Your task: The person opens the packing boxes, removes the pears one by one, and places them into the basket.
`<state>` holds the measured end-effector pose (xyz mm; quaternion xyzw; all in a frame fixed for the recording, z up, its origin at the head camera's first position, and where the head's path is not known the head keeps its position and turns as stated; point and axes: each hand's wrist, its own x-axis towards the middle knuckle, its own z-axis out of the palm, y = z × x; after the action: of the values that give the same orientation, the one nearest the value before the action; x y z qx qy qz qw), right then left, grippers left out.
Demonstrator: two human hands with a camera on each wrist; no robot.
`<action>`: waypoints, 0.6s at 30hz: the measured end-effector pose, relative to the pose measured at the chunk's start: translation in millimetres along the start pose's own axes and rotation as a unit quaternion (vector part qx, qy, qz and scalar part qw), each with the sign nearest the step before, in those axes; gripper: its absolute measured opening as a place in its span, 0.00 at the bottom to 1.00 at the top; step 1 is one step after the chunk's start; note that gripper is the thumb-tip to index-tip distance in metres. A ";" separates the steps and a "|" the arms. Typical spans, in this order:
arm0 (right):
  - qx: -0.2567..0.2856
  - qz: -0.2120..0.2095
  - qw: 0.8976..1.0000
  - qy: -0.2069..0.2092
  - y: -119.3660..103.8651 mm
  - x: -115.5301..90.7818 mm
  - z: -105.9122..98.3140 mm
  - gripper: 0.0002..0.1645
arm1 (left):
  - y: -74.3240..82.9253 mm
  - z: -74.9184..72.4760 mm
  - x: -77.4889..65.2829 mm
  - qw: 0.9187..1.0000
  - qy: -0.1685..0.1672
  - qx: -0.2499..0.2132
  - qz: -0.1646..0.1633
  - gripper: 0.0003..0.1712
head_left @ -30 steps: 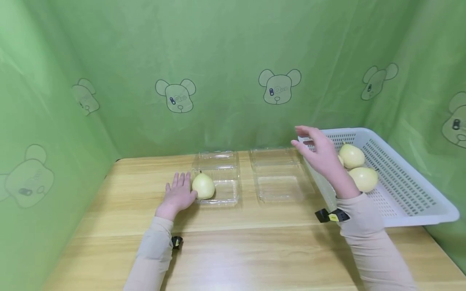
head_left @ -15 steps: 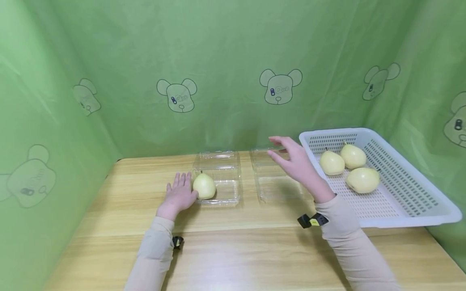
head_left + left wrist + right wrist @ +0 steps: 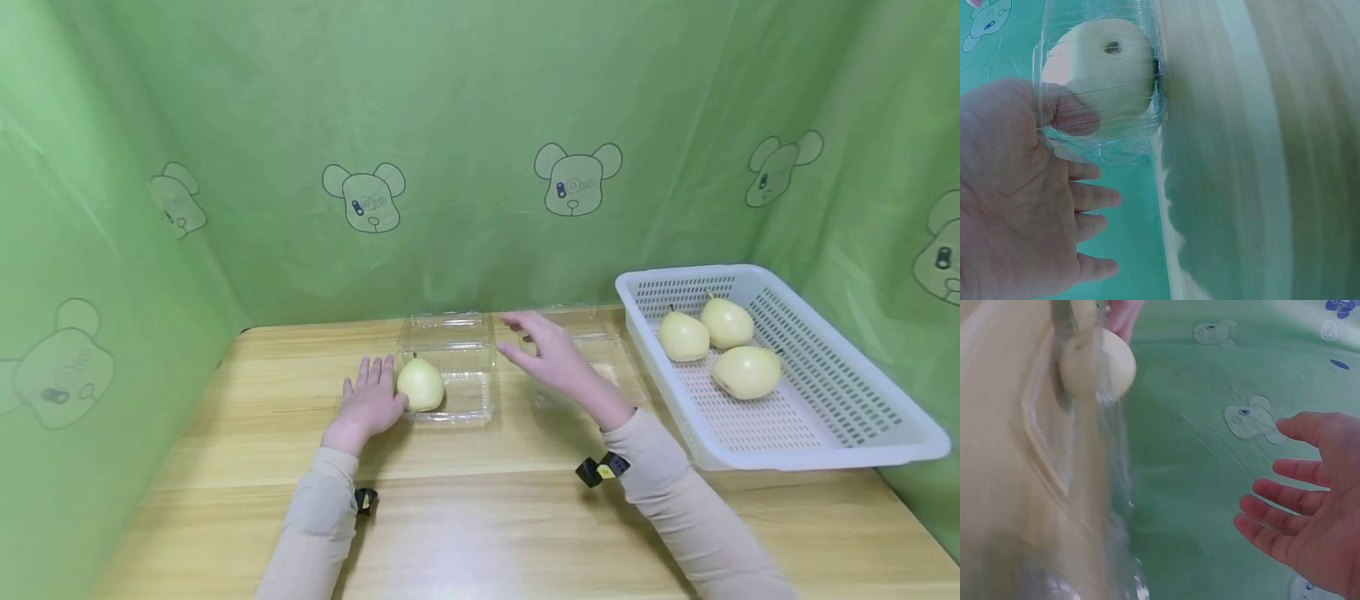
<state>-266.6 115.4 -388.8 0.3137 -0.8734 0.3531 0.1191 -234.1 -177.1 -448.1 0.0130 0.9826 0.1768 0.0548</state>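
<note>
A pale yellow-green pear [image 3: 421, 385] sits in the left part of a clear plastic clamshell box [image 3: 471, 398], whose lid is folded back. My left hand [image 3: 365, 408] lies at the box's left side, fingers straight and spread. In the left wrist view, its thumb [image 3: 1074, 115] reaches over the rim beside the pear [image 3: 1107, 69]; whether it touches the pear I cannot tell. My right hand [image 3: 551, 354] hovers over the second clear clamshell box [image 3: 618, 362], partly hiding it. Its fingers are loosely bent and hold nothing, as the right wrist view of the hand [image 3: 1310, 506] also shows.
A white perforated basket [image 3: 832, 457] stands at the right with three pears [image 3: 747, 372] in it. Green curtains [image 3: 480, 83] printed with bear heads enclose the wooden table [image 3: 480, 533] at the back and sides.
My right hand has moved left from above the basket to the second box, uncovering the pears in the basket. The left hand and its pear have stayed in place.
</note>
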 end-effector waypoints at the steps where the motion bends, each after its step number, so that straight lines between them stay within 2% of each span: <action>1: 0.001 0.001 1.000 -0.005 -1.1 0.1 3.9 0.30 | 0.3 -0.1 -0.1 1.000 0.000 0.000 0.000 0.43; 11: 0.023 0.009 0.998 -0.062 -7.3 0.8 44.3 0.31 | -1.0 0.4 0.0 1.000 0.000 -0.002 -0.001 0.43; 18: 0.032 0.013 0.995 -0.091 -14.0 1.6 64.6 0.31 | -1.0 0.3 0.8 1.000 0.000 0.000 0.001 0.43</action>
<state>-258.2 62.3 -427.2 0.3369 -0.8729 0.3521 0.0248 -234.9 -177.9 -448.8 0.0138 0.9826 0.1767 0.0551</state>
